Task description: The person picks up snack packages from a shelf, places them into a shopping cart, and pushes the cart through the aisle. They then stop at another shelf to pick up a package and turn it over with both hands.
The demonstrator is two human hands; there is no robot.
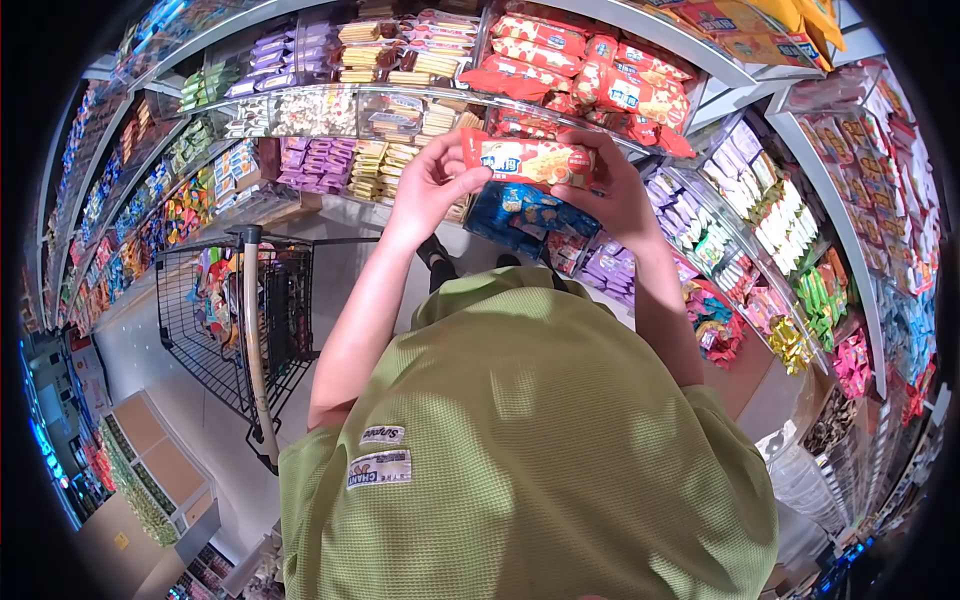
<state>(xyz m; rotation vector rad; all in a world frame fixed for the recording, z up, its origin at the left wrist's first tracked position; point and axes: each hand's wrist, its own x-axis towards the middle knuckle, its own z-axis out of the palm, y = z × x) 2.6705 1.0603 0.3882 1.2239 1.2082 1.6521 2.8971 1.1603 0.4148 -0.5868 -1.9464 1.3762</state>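
Observation:
A red snack packet (535, 162) with a picture of golden pastry and blue-and-white lettering is held level in front of the shelves. My left hand (432, 188) pinches its left end between thumb and fingers. On the other end, the fingers and thumb of my right hand (612, 190) are closed round the wrapper. Just beyond my hands, a shelf bin holds larger red packets (625, 88) of similar colours. Below the held packet, blue packets (525, 215) lie in a lower bin, partly covered by it and my right hand.
To my left stands a black wire shopping cart (205, 335) with colourful goods inside and a pale handle (252, 340). Tiered shelves of wrapped snacks curve round the front and both sides. Purple packets (610, 268) lie low at the right. Grey floor (345, 270) shows between the cart and me.

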